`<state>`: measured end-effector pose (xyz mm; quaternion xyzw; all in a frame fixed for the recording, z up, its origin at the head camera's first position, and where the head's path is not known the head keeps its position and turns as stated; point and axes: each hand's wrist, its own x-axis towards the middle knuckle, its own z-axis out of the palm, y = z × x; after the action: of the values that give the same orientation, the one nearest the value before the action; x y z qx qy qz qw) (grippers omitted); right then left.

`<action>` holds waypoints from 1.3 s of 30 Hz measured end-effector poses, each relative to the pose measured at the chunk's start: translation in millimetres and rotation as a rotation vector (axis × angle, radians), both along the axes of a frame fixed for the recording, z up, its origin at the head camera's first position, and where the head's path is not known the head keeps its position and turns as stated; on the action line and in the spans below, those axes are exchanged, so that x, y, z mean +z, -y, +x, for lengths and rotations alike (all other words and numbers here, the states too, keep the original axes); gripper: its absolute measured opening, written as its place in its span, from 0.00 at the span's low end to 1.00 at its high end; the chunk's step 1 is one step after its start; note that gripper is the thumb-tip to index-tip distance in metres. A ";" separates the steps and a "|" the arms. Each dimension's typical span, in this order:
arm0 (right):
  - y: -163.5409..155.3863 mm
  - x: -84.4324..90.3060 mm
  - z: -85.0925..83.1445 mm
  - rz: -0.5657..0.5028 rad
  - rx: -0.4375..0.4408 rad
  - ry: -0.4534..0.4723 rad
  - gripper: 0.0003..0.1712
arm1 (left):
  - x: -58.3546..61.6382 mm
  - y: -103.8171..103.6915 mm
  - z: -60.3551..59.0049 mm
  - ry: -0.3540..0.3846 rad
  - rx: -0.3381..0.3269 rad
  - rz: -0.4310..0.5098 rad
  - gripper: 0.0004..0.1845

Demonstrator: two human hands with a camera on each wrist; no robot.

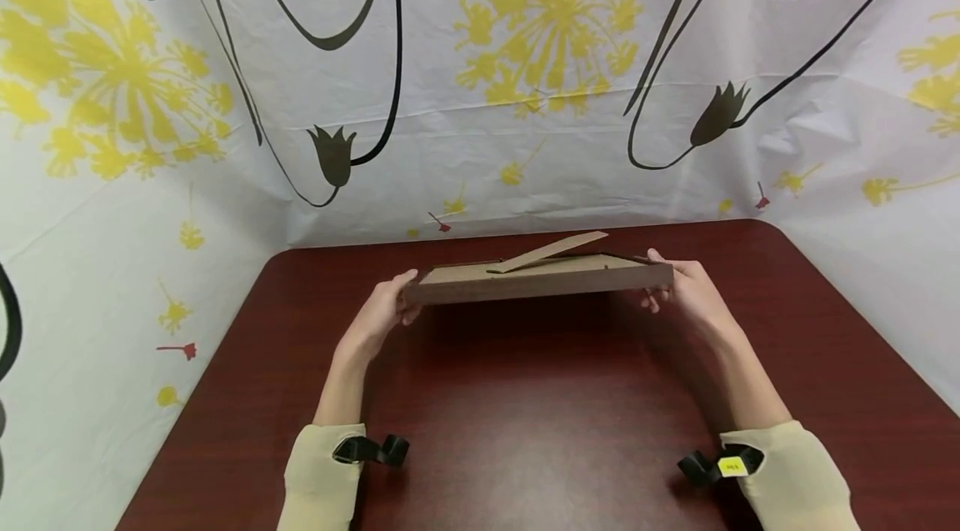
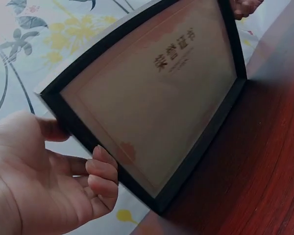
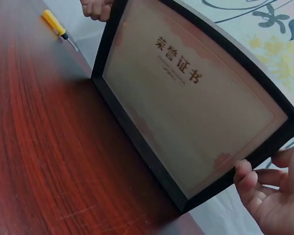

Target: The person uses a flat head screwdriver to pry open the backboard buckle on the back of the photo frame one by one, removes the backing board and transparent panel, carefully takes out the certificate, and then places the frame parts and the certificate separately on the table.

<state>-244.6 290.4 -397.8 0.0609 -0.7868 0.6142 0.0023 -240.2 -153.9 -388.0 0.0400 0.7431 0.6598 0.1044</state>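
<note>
A picture frame (image 1: 540, 287) is held up over the table between both hands, tilted with its brown back upward in the head view. A stand flap (image 1: 555, 252) sticks up from that back. My left hand (image 1: 381, 310) grips the left edge, thumb on one side and curled fingers on the other. At the opposite edge my right hand (image 1: 693, 298) pinches the frame the same way. Both wrist views show the front: a black border (image 3: 142, 147) around a pale certificate (image 3: 186, 122) with pink corner patterns and large Chinese characters.
Below the frame lies a dark red wooden table (image 1: 540, 414). Behind it hangs a white cloth (image 1: 420, 81) with yellow flowers and dark stems. A yellow-handled tool (image 3: 54, 23) with a thin metal shaft lies near the table's edge in the right wrist view.
</note>
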 end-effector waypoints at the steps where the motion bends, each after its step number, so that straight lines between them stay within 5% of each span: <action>1: -1.2 0.0 0.0 0.015 0.003 0.016 0.34 | -1.1 1.8 -0.3 -0.003 -0.017 -0.022 0.24; 10: -10.3 -2.6 2.1 0.364 0.075 -0.007 0.27 | -13.3 12.9 -3.5 0.016 -0.164 -0.249 0.29; 13: -8.3 -2.9 2.5 0.453 0.085 -0.031 0.28 | -16.1 11.9 -3.6 -0.001 -0.188 -0.292 0.32; 19: -2.9 -8.9 2.2 0.648 0.117 -0.090 0.33 | -21.1 9.2 -2.5 -0.069 -0.212 -0.527 0.34; 23: 0.4 -13.3 2.0 0.737 0.152 -0.179 0.28 | -23.4 8.4 -1.8 -0.117 -0.256 -0.609 0.34; 28: 1.6 -18.8 4.7 0.797 0.194 -0.288 0.20 | -21.9 8.2 2.9 -0.148 -0.330 -0.676 0.32; 39: -2.2 -31.8 12.3 0.780 0.199 -0.335 0.17 | -27.6 5.2 11.9 -0.093 -0.392 -0.683 0.33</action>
<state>-232.3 292.6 -429.6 0.2317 -0.9389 0.2500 0.0472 -228.3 -159.1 -415.6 0.1738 0.9019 0.3399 0.2021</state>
